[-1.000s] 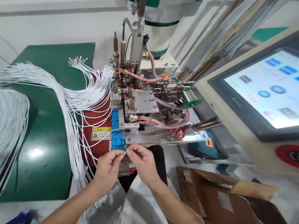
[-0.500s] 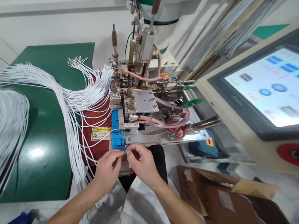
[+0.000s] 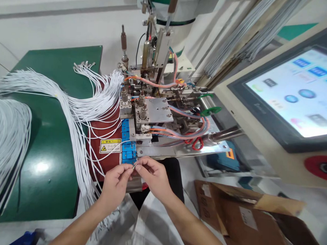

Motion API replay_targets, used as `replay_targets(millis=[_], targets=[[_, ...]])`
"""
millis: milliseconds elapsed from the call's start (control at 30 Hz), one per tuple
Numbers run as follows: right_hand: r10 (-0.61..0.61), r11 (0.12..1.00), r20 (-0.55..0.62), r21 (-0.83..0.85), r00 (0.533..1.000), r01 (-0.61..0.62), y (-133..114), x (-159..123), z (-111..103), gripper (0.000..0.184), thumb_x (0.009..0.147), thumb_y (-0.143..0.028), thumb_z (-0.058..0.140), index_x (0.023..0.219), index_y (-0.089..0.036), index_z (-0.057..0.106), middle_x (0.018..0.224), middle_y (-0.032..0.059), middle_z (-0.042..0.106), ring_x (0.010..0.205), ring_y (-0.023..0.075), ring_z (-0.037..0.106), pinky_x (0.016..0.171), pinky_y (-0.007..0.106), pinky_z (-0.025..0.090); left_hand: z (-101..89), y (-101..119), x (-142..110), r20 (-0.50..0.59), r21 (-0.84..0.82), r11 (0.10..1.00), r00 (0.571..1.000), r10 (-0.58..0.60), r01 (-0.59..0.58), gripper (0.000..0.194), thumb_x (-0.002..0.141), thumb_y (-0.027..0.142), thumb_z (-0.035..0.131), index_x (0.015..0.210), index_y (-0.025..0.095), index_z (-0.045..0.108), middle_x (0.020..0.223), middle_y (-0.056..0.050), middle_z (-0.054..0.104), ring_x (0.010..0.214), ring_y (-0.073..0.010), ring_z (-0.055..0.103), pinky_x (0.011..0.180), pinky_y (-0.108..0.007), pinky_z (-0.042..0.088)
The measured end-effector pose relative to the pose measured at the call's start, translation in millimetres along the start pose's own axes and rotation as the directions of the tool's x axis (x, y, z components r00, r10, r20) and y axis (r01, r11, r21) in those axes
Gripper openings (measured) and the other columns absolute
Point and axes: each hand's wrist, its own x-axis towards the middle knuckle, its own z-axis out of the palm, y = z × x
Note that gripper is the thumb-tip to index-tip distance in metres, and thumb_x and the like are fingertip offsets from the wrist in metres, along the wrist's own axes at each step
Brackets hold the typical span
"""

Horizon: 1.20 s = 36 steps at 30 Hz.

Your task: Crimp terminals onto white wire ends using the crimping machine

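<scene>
My left hand [image 3: 114, 183] is closed in a pinch in front of the machine's near end. Opposite it, my right hand [image 3: 155, 178] also pinches, its fingertips meeting those of the left. Between them shows the small end of a white wire [image 3: 135, 166]; most of it is hidden by my fingers. Just beyond the fingertips runs a row of blue clamp blocks [image 3: 129, 148] along the machine's edge. A single white wire lies across into one of these blocks. To the left, a large bundle of white wires [image 3: 73, 136] hangs over the table's edge.
A bench machine [image 3: 157, 109] with air hoses stands ahead. On the right are a touch screen panel [image 3: 297, 88] and a red button [image 3: 320, 168]. Cardboard boxes [image 3: 245, 223] stand at lower right. Another coil of white wires [image 3: 8, 130] lies on the green table [image 3: 46, 189].
Both hands have shifted slightly left and the pinched wire end has moved with them. My right fingers now lie closer over it. The wire bundles have stayed put.
</scene>
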Motion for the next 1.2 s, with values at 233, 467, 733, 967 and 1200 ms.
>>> replay_targets(millis=[233, 467, 733, 967, 1200], targets=[[0.081, 0.977, 0.088, 0.188, 0.993, -0.096, 2.7, 2.4, -0.7, 0.014, 0.068, -0.030, 0.067, 0.065, -0.016, 0.064, 0.054, -0.0023, 0.060, 0.051, 0.0086, 0.053, 0.053, 0.022, 0.043, -3.9, 9.5, 2.4, 0.123, -0.198, 0.975, 0.990, -0.072, 0.096, 0.021, 0.080, 0.032, 0.053, 0.072, 0.013, 0.060, 0.062, -0.001, 0.059, 0.058, -0.0111, 0.053, 0.059, -0.023, 0.046], [0.067, 0.982, 0.116, 0.168, 0.991, -0.086, -1.1, 5.6, 1.7, 0.012, 0.068, -0.027, 0.066, 0.065, -0.016, 0.066, 0.058, -0.0013, 0.060, 0.053, 0.0090, 0.053, 0.053, 0.021, 0.041, -11.5, -0.2, 4.7, 0.257, -0.435, 0.881, 0.963, -0.075, 0.185, 0.021, 0.079, 0.031, 0.058, 0.071, 0.012, 0.063, 0.066, -0.004, 0.062, 0.057, -0.0100, 0.053, 0.057, -0.023, 0.045], [-0.074, 0.997, -0.038, -0.036, 0.997, 0.072, -5.7, -0.7, 3.2, 0.011, 0.073, -0.026, 0.059, 0.066, -0.017, 0.060, 0.065, -0.0008, 0.055, 0.058, 0.0098, 0.051, 0.056, 0.022, 0.043, -8.3, -7.8, 4.2, 0.189, -0.456, 0.875, 0.978, -0.084, 0.163, 0.018, 0.077, 0.030, 0.061, 0.076, 0.013, 0.064, 0.069, -0.003, 0.064, 0.058, -0.0094, 0.054, 0.059, -0.022, 0.045], [-0.099, 0.987, 0.008, -0.126, 0.995, 0.100, -10.6, -5.2, 0.5, 0.012, 0.070, -0.024, 0.060, 0.061, -0.016, 0.058, 0.066, 0.0003, 0.054, 0.058, 0.0109, 0.053, 0.055, 0.024, 0.045, -6.8, 2.8, 4.9, 0.120, -0.281, 0.953, 0.990, -0.080, 0.111, 0.013, 0.075, 0.026, 0.061, 0.071, 0.014, 0.065, 0.060, 0.001, 0.061, 0.058, -0.0097, 0.055, 0.059, -0.019, 0.046], [-0.046, 0.955, 0.061, -0.291, 0.997, 0.062, -22.6, -0.7, -2.5, 0.012, 0.067, -0.020, 0.056, 0.057, -0.016, 0.052, 0.058, -0.0022, 0.048, 0.053, 0.0083, 0.042, 0.047, 0.021, 0.035, -7.6, 4.0, 1.9, 0.050, -0.050, 0.997, 0.997, 0.066, -0.063, 0.011, 0.076, 0.022, 0.059, 0.075, 0.016, 0.068, 0.073, -0.002, 0.068, 0.067, -0.0115, 0.061, 0.063, -0.019, 0.049]])
